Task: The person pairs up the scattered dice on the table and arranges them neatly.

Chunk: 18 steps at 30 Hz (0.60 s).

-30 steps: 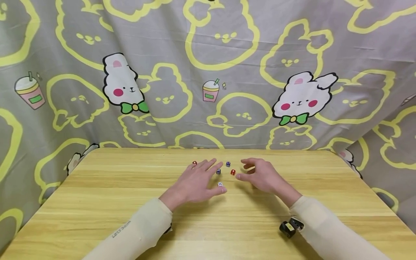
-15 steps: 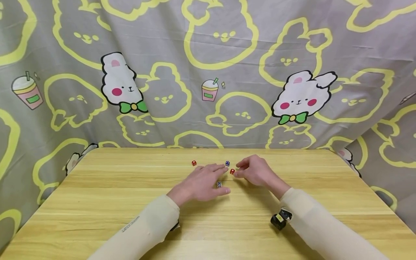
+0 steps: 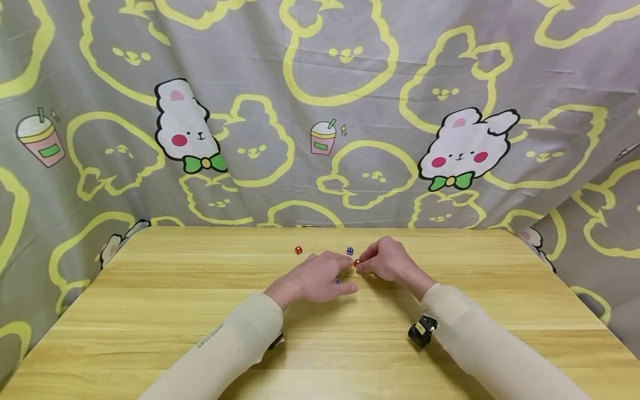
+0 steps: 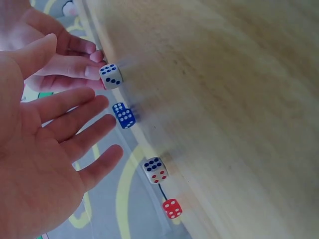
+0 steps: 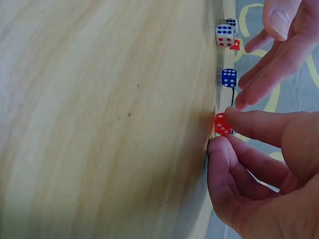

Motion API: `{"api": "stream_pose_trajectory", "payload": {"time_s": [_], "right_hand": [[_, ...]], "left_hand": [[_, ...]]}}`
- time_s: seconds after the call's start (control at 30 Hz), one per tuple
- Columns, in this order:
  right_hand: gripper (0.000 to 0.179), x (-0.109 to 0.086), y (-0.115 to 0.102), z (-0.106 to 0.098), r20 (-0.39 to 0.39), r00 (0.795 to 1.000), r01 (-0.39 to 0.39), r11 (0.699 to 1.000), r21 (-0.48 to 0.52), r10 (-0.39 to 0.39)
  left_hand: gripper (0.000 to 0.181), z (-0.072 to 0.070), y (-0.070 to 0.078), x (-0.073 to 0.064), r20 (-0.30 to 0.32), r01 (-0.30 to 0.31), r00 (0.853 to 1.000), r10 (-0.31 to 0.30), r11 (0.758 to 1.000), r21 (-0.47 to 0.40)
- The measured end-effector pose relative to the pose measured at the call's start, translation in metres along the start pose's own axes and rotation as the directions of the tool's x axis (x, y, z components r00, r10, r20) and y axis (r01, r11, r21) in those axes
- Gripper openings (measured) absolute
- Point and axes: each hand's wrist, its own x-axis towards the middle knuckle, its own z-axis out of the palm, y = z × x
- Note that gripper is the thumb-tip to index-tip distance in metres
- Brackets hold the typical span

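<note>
My right hand (image 3: 390,259) pinches a red die (image 5: 223,124) between thumb and fingertips at the tabletop. The left hand (image 3: 320,276), fingers spread and straight, hovers palm down just left of it, holding nothing. Under its thumb side a white die (image 3: 337,282) peeks out, partly covered. Beyond the fingertips sits a blue die (image 3: 350,251), and farther left a second red die (image 3: 298,250). In the left wrist view, two blue dice (image 4: 124,117) overlap beyond the left fingers, between a white die with blue pips (image 4: 110,76) and another white die with blue and red pips (image 4: 155,170).
The wooden table (image 3: 200,266) runs back to a grey curtain (image 3: 260,72) with yellow outlines and rabbit prints. A black wrist camera (image 3: 421,331) hangs under the right sleeve (image 3: 480,328). Beige sleeves cover both forearms.
The right hand has moved left to the near red die and now pinches it. My left hand has shifted right, covering one blue die and part of the white die, and uncovering the far red die.
</note>
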Motion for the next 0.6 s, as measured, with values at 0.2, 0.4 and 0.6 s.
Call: {"api": "stream_pose_trajectory", "payload": {"time_s": [0.2,0.4,0.6], "right_hand": [[0.011,0.0037,0.0012,0.0028,-0.010,1.000,-0.007,1.000,-0.004,0.007],[0.011,0.0050,0.0019,0.0033,-0.002,1.000,-0.014,1.000,0.004,0.014],[0.010,0.0011,0.0029,0.0028,0.011,1.000,-0.002,1.000,0.012,0.002]], "left_hand": [[0.065,0.0013,-0.0004,0.0024,0.009,-0.005,1.000,0.005,1.000,-0.005],[0.065,0.0019,0.0028,0.0017,0.015,-0.007,1.000,0.007,1.000,-0.010],[0.065,0.0024,0.0067,-0.0035,0.010,-0.024,1.000,0.024,1.000,-0.003]]}}
